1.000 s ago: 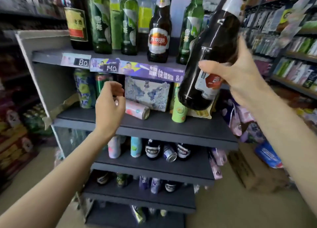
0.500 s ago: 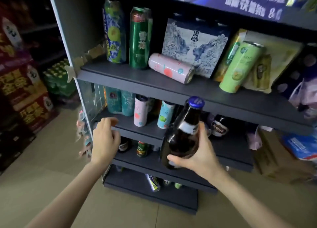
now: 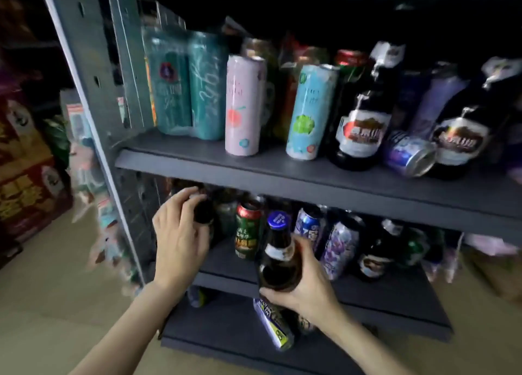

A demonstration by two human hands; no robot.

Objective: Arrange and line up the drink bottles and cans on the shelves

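Observation:
My right hand (image 3: 305, 284) grips a brown bottle with a blue cap (image 3: 278, 250) upright, in front of the lower shelf (image 3: 367, 290). My left hand (image 3: 180, 233) reaches under the upper shelf (image 3: 282, 174) and curls round the top of a dark bottle (image 3: 204, 213) at the lower shelf's left end. A green can with a red top (image 3: 247, 233) stands between the two hands. On the upper shelf stand a pink can (image 3: 244, 106), a light blue can (image 3: 308, 112) and two dark labelled bottles (image 3: 361, 128), (image 3: 457, 137); a blue can (image 3: 409, 154) lies on its side between them.
A teal multipack (image 3: 186, 83) fills the upper shelf's left end. Purple and blue cans (image 3: 339, 244) and a dark bottle (image 3: 372, 256) crowd the lower shelf to the right. A can (image 3: 274, 326) lies on the bottom shelf. Red cartons (image 3: 25, 182) are stacked on the floor at left.
The view has dropped and closed in on the lower shelves. My right hand brought the brown bottle down to the lower shelf. My left hand moved in and took the dark bottle's top.

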